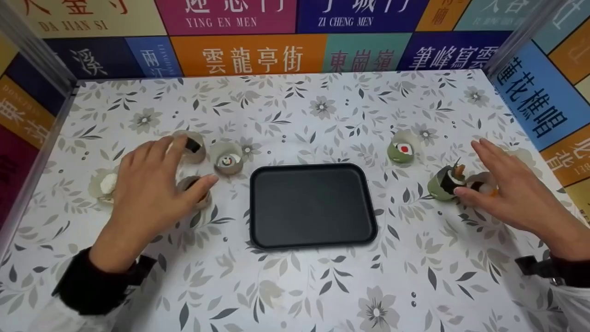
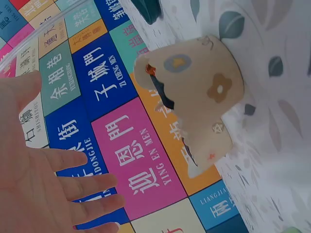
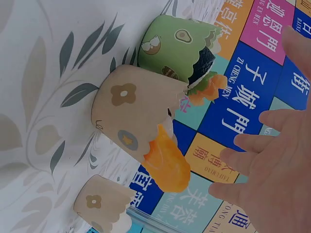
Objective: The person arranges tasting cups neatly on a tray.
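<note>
My left hand (image 1: 147, 180) hovers with spread fingers over paper baking cups at the left, holding nothing. Near its fingers are a beige cup (image 1: 199, 156) with a black-wrapped piece and another beige cup (image 1: 204, 201), partly hidden by the thumb. A cup (image 1: 96, 186) with a white rice-like piece shows left of it. Its palm is bare in the left wrist view. On the other side my right hand (image 1: 516, 189), fingers extended, is above a beige cup (image 3: 131, 102) with an orange-topped piece and a green cup (image 3: 165, 48) with a black-wrapped roll; contact cannot be told.
A black rectangular tray (image 1: 313, 203) lies in the middle of the floral tablecloth (image 1: 295, 290). Beside it stand a beige cup (image 1: 228, 168) with a sushi roll and a green cup (image 1: 396, 154) with a red-centred roll. Lettered panels (image 1: 249, 55) border the table.
</note>
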A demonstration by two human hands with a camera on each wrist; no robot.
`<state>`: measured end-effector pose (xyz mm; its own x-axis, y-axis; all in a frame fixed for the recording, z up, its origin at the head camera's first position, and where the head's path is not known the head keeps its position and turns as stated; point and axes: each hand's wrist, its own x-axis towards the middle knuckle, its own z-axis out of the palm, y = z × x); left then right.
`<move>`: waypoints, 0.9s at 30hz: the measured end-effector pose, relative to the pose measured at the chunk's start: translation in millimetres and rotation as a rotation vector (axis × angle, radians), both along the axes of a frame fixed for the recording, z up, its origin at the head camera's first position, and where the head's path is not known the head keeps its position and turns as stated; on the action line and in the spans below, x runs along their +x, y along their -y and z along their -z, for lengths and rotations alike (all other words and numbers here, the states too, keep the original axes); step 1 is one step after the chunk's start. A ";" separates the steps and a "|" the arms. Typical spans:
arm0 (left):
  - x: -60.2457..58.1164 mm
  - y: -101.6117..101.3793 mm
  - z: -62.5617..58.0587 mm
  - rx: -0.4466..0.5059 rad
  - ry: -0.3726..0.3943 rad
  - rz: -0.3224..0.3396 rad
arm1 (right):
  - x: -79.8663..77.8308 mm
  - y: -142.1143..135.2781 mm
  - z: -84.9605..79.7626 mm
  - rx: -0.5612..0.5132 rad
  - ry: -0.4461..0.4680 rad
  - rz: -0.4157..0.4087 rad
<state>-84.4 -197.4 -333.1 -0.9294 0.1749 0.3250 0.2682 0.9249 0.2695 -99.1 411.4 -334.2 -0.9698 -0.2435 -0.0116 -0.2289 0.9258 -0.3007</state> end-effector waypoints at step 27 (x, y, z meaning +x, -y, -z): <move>2.4 -66.1 15.0 0.298 -0.008 0.106 | -13.0 14.8 14.9 0.135 0.048 0.021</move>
